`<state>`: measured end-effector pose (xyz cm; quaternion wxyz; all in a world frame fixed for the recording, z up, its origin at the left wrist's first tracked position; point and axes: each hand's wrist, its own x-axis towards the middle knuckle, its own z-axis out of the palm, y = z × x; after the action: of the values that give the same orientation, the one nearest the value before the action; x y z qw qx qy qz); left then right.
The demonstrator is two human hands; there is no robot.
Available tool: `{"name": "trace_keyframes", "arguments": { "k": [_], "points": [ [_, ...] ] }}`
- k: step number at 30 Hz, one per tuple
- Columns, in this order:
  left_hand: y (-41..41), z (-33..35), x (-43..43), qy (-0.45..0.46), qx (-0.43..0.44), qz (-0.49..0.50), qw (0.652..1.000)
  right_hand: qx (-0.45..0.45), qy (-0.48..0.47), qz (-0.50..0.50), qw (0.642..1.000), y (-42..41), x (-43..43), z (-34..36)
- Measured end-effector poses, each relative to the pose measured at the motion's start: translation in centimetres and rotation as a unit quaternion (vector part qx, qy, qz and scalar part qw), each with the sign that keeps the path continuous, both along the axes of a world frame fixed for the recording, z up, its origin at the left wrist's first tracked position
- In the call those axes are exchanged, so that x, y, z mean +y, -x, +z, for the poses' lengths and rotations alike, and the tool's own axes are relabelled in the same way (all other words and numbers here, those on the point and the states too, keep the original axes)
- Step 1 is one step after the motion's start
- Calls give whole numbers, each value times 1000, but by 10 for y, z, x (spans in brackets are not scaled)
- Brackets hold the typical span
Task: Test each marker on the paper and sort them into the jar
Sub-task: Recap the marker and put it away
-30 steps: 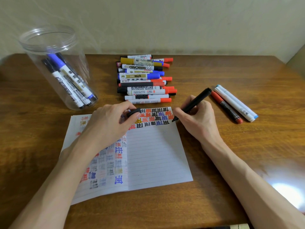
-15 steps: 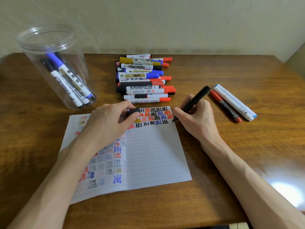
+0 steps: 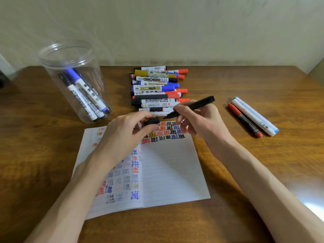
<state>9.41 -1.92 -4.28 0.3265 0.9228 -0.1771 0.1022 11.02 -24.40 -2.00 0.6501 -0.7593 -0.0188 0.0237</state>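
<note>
My right grip (image 3: 198, 120), holding the black marker (image 3: 194, 106), has lifted off the paper (image 3: 171, 172); tip now faces the cap (image 3: 152, 121) pinched in my left grip (image 3: 122, 135). Test looks done: recap, then jar (image 3: 52, 55), well left of that grip

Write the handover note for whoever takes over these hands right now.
Left hand pinches the black cap over the paper's top edge.
Right hand holds the uncapped black marker, tip pointing at the cap, not yet joined.
Clear jar at far left holds a few whiteboard markers. The marker pile lies beyond the paper. A red marker and a white blue-ended marker lie apart on the right.
Done: rows of test marks.
Left: likely cap the black marker, sort it, then test the pile.
</note>
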Motion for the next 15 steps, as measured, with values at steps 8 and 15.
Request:
{"name": "trace_keyframes", "arguments": {
  "k": [8,15],
  "points": [
    [-1,-1,8,59,7,33,998,20,-86,-10,996,-20,26,3],
    [-2,-2,4,59,10,25,998,14,-133,-10,991,-10,22,-5]
  ]
}}
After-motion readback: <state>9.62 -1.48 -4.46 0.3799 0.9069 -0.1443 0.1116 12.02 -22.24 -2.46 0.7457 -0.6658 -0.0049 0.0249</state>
